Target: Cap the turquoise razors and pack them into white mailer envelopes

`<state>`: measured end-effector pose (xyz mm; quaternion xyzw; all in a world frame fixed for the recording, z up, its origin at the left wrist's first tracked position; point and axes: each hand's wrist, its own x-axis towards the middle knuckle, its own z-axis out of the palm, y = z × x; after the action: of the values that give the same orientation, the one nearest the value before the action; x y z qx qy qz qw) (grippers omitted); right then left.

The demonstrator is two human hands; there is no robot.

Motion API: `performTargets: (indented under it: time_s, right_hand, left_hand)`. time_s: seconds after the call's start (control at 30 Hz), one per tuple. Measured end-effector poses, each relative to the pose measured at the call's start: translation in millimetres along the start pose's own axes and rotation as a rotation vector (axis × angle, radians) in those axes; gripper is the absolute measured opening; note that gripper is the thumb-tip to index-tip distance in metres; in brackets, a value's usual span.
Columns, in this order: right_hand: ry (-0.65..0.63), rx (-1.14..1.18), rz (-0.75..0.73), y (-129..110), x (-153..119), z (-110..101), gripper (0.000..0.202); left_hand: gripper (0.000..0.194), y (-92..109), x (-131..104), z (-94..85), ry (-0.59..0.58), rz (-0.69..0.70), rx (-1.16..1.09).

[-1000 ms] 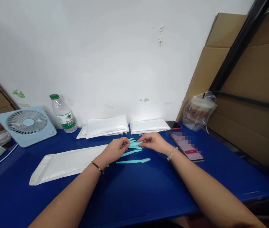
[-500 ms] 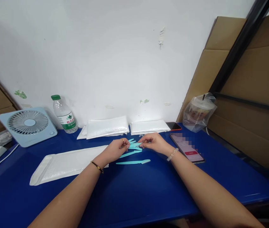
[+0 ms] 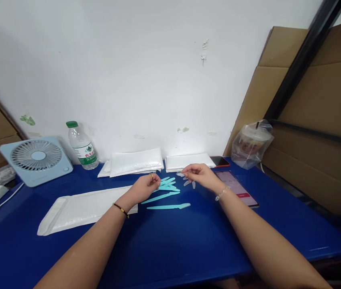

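Several turquoise eyebrow razors lie in a fanned pile on the blue table. My left hand is closed in a pinch at the pile's left side, on what looks like a razor handle; the fingers partly hide it. One razor with a clear cap over its head lies apart, in front of the pile. Small clear caps are scattered right of the razors. Above them my right hand pinches a clear cap between thumb and fingers.
A white padded envelope lies at left, and more envelopes are stacked by the wall. A fan and a water bottle stand at back left. At right are a phone, another phone and a bagged cup.
My hands have moved apart from around one razor. The right hand has gone right with a clear cap, uncovering the loose caps; the left has shifted slightly left.
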<state>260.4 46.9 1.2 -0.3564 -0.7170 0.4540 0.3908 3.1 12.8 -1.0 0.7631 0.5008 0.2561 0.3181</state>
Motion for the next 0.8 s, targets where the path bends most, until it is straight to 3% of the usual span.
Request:
performTargets:
  time_s: [0.17,0.6,0.8]
  right_hand:
    - [-0.030,0.135,0.097,4.4,1.1,2.6,0.030]
    - [-0.075,0.252,0.164,-3.4,-2.3,30.9,0.032]
    - [-0.195,0.130,0.175,-3.9,-3.1,29.5,0.031]
  left_hand:
    - [0.024,2.1,0.0,0.7,0.011,0.021,0.014]
    - [0.026,3.4,-0.4,9.3,0.021,0.047,0.041]
    - [0.026,12.7,-6.3,15.9,-0.104,-0.001,-0.014]
